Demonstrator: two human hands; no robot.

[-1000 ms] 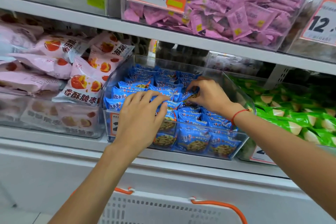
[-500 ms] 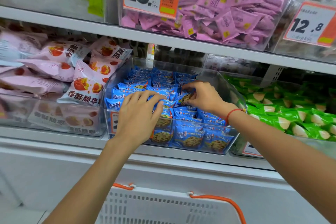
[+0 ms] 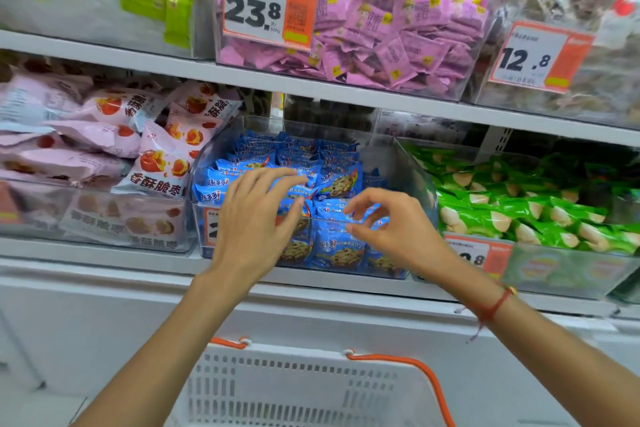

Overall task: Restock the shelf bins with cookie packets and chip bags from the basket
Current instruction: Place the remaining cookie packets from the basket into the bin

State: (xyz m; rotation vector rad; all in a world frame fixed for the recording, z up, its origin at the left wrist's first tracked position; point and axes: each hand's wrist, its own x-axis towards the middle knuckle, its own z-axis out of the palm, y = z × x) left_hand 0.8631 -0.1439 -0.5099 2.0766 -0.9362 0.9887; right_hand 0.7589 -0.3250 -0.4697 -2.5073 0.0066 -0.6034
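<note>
Shelf count: two hands, one basket, six bins, three readable price tags

Two hands, left [image 3: 252, 222] and right [image 3: 394, 229]; one white basket [image 3: 294, 388]. Six clear bins, three per shelf: blue cookie packets [image 3: 341, 180], green packets [image 3: 502, 208], pink bags [image 3: 159, 163], pink packets [image 3: 398, 35], too many to count. Tags: 23.8 [image 3: 268, 10], 12.8 [image 3: 538, 57], one partly hidden [image 3: 481, 255].
</note>
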